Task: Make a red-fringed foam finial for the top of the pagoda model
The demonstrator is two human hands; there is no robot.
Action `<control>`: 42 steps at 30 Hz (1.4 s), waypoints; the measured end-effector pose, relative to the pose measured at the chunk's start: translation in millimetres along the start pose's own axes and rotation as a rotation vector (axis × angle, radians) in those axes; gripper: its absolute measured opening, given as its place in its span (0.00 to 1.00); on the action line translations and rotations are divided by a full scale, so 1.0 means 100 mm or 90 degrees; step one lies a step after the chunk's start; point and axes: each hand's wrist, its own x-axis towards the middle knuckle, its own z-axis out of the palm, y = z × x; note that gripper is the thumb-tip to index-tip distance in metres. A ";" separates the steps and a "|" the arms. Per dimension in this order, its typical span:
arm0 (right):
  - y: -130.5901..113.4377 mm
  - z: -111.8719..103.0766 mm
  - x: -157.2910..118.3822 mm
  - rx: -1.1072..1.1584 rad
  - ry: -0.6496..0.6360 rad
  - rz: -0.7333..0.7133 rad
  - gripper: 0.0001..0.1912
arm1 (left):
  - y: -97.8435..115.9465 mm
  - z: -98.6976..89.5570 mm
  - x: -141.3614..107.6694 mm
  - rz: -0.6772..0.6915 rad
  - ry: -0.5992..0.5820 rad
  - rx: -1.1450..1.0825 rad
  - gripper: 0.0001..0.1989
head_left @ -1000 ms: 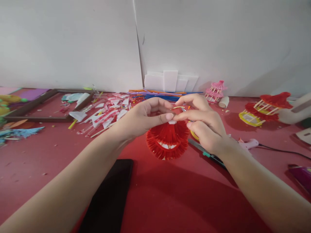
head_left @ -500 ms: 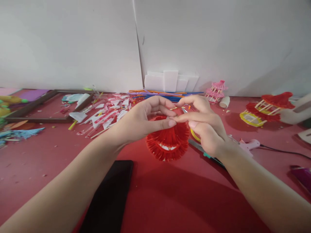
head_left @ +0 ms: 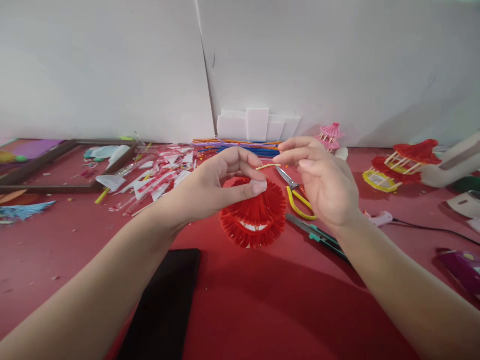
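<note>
Between my hands is a short, slightly curved yellow strip (head_left: 267,166). Its left end meets the fingertips of my left hand (head_left: 228,182), whose thumb lies at the top of a red fringed pagoda-like model (head_left: 262,215). The strip's right end is at the fingertips of my right hand (head_left: 326,180), which pinch it. The red model stands on the table beneath my left hand, with a white part showing between its two tiers. Scissors with yellow handles (head_left: 300,202) lie just behind my right hand, partly covered by it.
A green-and-grey cutter (head_left: 318,235) and a black phone-like slab (head_left: 165,305) lie near me. Scraps (head_left: 165,180) and a brown frame (head_left: 48,189) are left; pipe cleaners (head_left: 247,150) and white boards (head_left: 257,125) behind. Another red model (head_left: 416,152) and a glue gun (head_left: 382,219) are right.
My right hand has moved up and away from my left thumb, its fingers spreading. The yellow strip and the scissors now show more clearly. The view has shifted slightly to the right.
</note>
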 end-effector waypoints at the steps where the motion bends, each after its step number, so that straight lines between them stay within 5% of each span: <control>1: -0.02 0.00 0.00 -0.015 -0.004 -0.006 0.17 | 0.00 0.00 0.00 0.006 -0.001 0.005 0.11; 7: -0.09 0.02 0.00 -0.129 -0.107 -0.033 0.09 | 0.01 0.01 -0.01 0.016 -0.001 -0.036 0.12; 13: 0.01 0.04 0.03 -0.091 -0.204 -0.064 0.05 | -0.04 0.05 0.01 0.004 0.013 -0.112 0.14; 16: 0.02 0.07 0.01 -0.071 -0.184 -0.066 0.04 | -0.11 0.05 0.01 0.035 0.030 -0.124 0.17; 20: 0.02 0.09 0.01 -0.079 -0.111 -0.066 0.05 | -0.11 0.08 0.00 0.059 0.032 0.044 0.31; 24: -0.03 0.01 0.05 -0.039 0.046 0.007 0.04 | -0.05 0.15 -0.05 -0.019 0.048 0.121 0.26; 27: -0.11 -0.12 0.06 -0.111 0.085 0.031 0.04 | -0.05 0.15 -0.05 -0.023 0.084 0.100 0.25; 32: -0.21 -0.17 -0.18 -0.176 -0.188 -0.057 0.09 | -0.06 -0.05 0.04 0.004 0.173 0.174 0.22; 36: -0.03 0.06 -0.62 -0.214 -0.378 0.000 0.08 | -0.14 -0.29 0.13 -0.026 0.268 0.251 0.23; 42: 0.06 0.27 -0.73 -0.323 -0.357 0.012 0.04 | -0.39 -0.57 0.23 -0.053 0.326 0.303 0.22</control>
